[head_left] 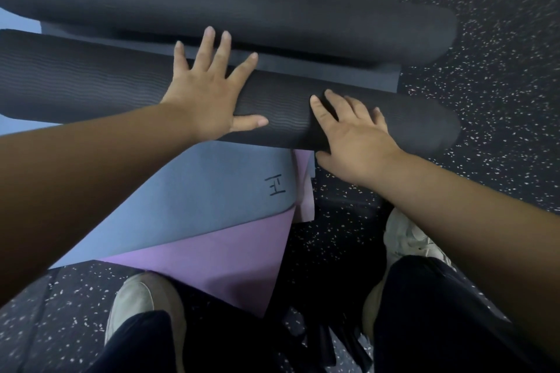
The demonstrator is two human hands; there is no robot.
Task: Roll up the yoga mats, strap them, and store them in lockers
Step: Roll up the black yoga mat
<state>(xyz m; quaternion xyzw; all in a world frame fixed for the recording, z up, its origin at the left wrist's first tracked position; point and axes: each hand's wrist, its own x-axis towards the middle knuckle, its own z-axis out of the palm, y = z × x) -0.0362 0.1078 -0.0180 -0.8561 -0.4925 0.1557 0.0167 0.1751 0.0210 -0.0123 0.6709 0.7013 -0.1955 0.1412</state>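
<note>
We see two rolled black mats lying across the upper half of the frame, one behind the other. The nearer rolled mat (91, 82) runs from the left edge to the right of centre, its ribbed surface showing fine wavy lines. Our left hand (206, 94) lies flat on top of it near the middle of the frame, fingers spread wide and straight, fingertips reaching toward the gap between the two rolls. Our right hand (354, 136) rests on the same roll a little to the right, fingers relaxed and laid over its curve, thumb down at the roll's lower edge (neither hand curls round anything).

The farther rolled mat (242, 6) sits just beyond, across the top of the frame, close beside the first; a flat grey-blue sheet (363, 76) shows between them.

Under the nearer roll, toward the lower centre, a flat blue mat (188, 191) lies spread, with a black handwritten mark (275, 188) near its corner. A purple mat (218, 260) lies under that, poking out below it.

The speckled dark floor (500, 39) fills the right side. At the bottom we see two pale shoes (133, 303) and dark trouser legs (439, 312).
</note>
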